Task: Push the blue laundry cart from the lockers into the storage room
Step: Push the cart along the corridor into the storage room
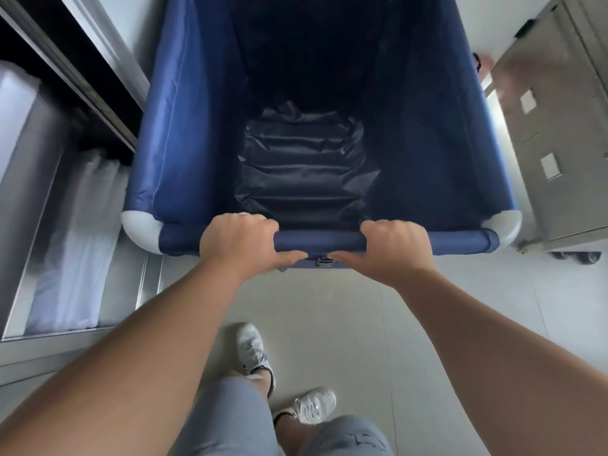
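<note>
Both forearms reach out from under the camera, ending in my left hand (238, 243) and right hand (394, 246), each wrapped over the near rail (319, 241) of the cart (184, 126). Fingers of both hands curl over the top of the padded bar and the thumbs tuck beneath it, so each hand is closed firmly round the rail, set apart either side of a small buckle (324, 261) at its middle; I judge that even spacing keeps the push straight.

Largest in view, the blue cart fills the upper centre, directly ahead of my hands, its fabric walls dropping to a dark, creased liner (302, 172) with no laundry in it that I can see. White caps (139, 230) cover its near corners. It stands on a pale tiled floor (345, 317) in a narrow passage: on my left a steel shelf unit (79, 274) holding white folded linen (72, 251) lies just beside the cart's corner; on my right grey metal lockers (552, 153) on castors stand close to the other side.

Below, my white shoes (251, 348) are staggered, one ahead of the other, as in mid-stride. Judging by the lockers alongside, the trip seems barely begun, and no storage room shows. Clearance looks tight on both sides, so scraping a corner is the risk.
</note>
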